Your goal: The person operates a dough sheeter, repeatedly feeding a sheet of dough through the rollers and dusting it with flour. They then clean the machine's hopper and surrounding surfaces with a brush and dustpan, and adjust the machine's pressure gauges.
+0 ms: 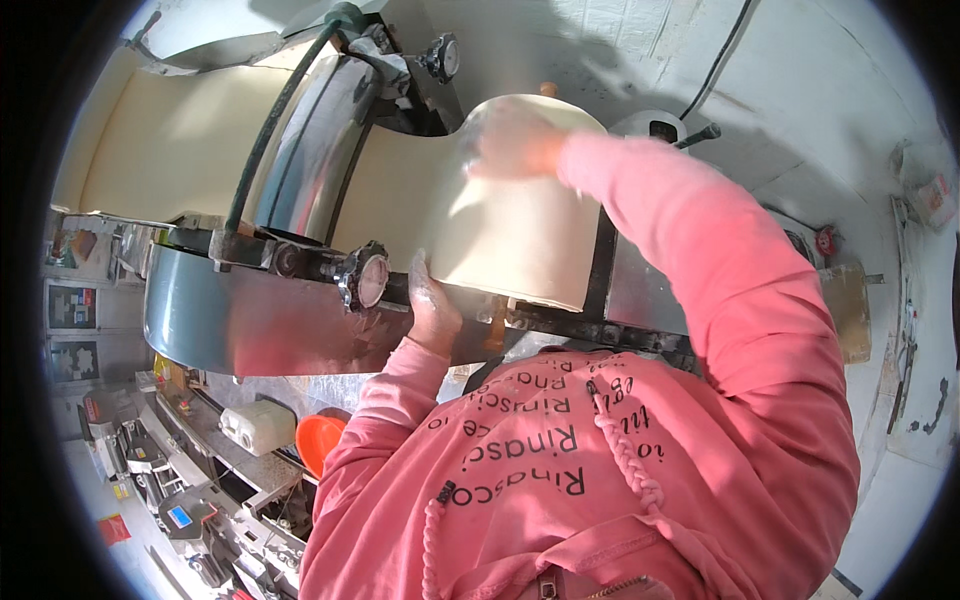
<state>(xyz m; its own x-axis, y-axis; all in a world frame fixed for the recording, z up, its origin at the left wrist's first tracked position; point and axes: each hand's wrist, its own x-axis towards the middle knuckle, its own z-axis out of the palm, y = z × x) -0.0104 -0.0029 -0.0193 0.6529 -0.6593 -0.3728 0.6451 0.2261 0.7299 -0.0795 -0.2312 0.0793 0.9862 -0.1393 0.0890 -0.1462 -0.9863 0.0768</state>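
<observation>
A wide sheet of pale, smooth dough [395,185] runs out from the steel rollers of a sheeting machine [310,150]. Its right end is wound into a thick dough roll [530,245], with a wooden rolling-pin handle [497,325] showing at the near end. My left hand [432,308] rests against the sheet's near edge beside the roll, a digit stretched upward; its other fingers are partly hidden. Over the top of the roll is my right hand [515,140], smeared by motion, so its fingers cannot be made out.
Two round handwheels [364,277] [440,58] flank the rollers. More dough [185,140] lies on the machine's left side. Below left are an orange bowl [320,440], a white plastic jug [258,428] and a grey bench [215,440]. A white wall [800,90] stands behind.
</observation>
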